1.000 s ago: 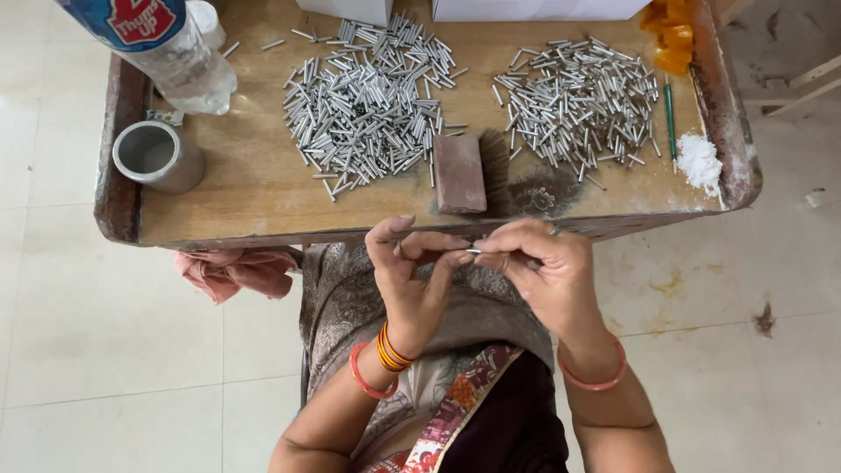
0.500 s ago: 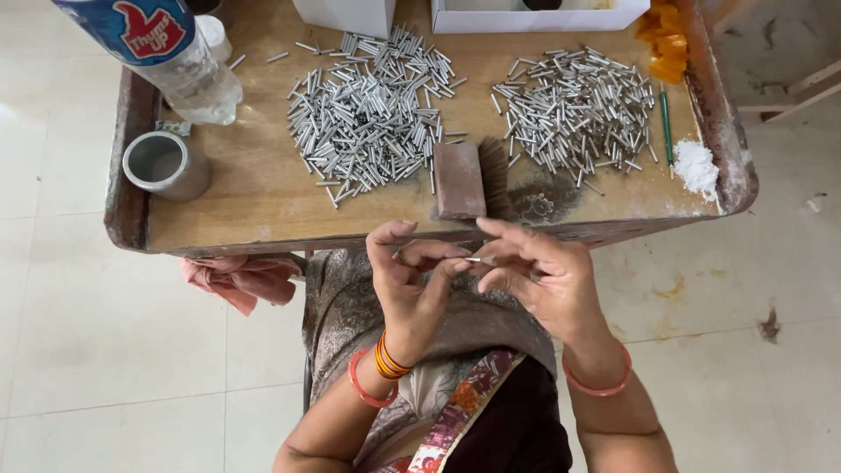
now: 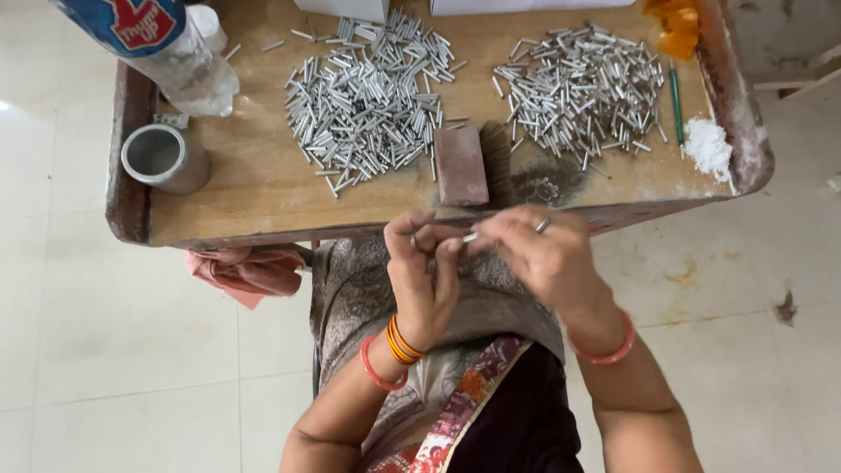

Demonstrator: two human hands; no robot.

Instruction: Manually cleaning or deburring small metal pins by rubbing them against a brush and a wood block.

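Note:
My left hand (image 3: 422, 267) and my right hand (image 3: 536, 250) meet just below the near edge of a low wooden table (image 3: 254, 188). Together they pinch a small silver metal tube (image 3: 470, 236) between the fingertips. Both wrists wear orange and red bangles. On the table lie two heaps of similar short silver tubes, one in the middle (image 3: 372, 96) and one to the right (image 3: 578, 92). A reddish-brown block (image 3: 461, 166) lies between the heaps, near the table's front edge, right above my hands.
A metal cup (image 3: 162, 158) and a clear plastic bottle (image 3: 162, 48) stand at the table's left end. A green pen (image 3: 676, 101), white powder (image 3: 706, 144) and something orange (image 3: 670, 26) lie at the right. A pink cloth (image 3: 250, 270) hangs below the table. The floor is tiled.
Both hands stay together on the small tube and have shifted slightly; the fingers have regripped. The view has moved a little closer to the table.

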